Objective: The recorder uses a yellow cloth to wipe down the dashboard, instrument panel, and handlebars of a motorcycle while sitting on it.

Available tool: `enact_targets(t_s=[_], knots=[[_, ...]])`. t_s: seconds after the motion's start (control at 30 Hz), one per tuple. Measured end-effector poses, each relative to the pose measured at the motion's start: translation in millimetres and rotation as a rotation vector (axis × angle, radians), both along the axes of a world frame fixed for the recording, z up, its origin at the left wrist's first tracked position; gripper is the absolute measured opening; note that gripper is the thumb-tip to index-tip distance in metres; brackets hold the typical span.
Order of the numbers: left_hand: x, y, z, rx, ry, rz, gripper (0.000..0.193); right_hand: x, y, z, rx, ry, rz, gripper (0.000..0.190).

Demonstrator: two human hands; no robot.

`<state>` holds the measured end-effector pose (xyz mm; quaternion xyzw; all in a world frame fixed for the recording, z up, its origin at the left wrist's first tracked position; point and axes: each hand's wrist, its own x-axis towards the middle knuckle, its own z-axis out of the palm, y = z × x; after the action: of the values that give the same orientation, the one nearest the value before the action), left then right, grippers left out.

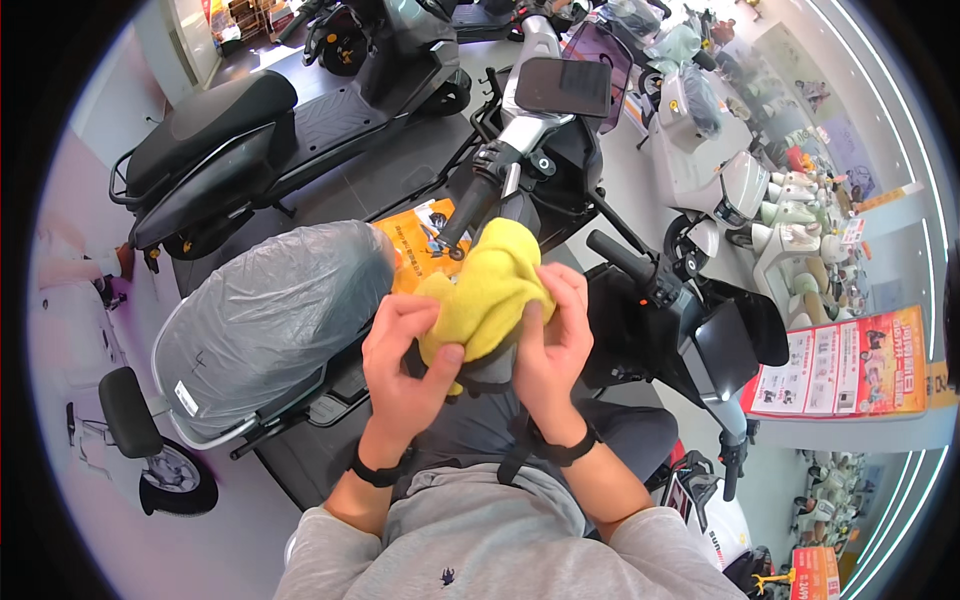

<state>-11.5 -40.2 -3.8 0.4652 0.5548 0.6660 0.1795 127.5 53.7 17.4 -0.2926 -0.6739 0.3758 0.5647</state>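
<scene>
A bunched yellow cloth [487,296] is held between my two hands in front of my lap. My left hand [409,360] pinches its left side between thumb and fingers. On the right side, my right hand [555,330] grips its edge, the thumb pressed against the folds. Just beyond the cloth is a scooter's black handlebar grip [471,214], with an orange printed bag [424,240] beside it. A grey and black part shows beneath the cloth; what it is, I cannot tell.
A scooter seat wrapped in plastic [277,330] stands at left. Behind it is a black scooter [217,142]. Another scooter's handlebar [630,259] is close on the right, and white scooters [742,187] stand farther right. A red printed sign [840,364] is at the right.
</scene>
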Motion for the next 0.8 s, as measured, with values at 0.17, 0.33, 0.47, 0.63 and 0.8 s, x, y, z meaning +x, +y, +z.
enact_targets(t_s=[0.17,0.33,0.47,0.63,0.8], knots=[[14,-9,6,0.296,0.294,0.148,0.03,4,-53,-10,0.088,-0.013,0.072,0.031],[8,-1,16,0.247,0.353,0.105,0.035,-3,-18,-5,0.147,0.036,0.056,0.036],[7,9,33,0.076,0.035,-0.012,0.041,-14,7,-11,-0.127,0.154,0.013,0.03],[-18,18,22,-0.104,-0.283,-0.125,0.043,-9,-20,-10,-0.03,0.072,-0.021,0.034],[1,-16,67,-0.05,0.137,0.026,0.034,7,-44,-8,-0.075,0.126,0.198,0.037]])
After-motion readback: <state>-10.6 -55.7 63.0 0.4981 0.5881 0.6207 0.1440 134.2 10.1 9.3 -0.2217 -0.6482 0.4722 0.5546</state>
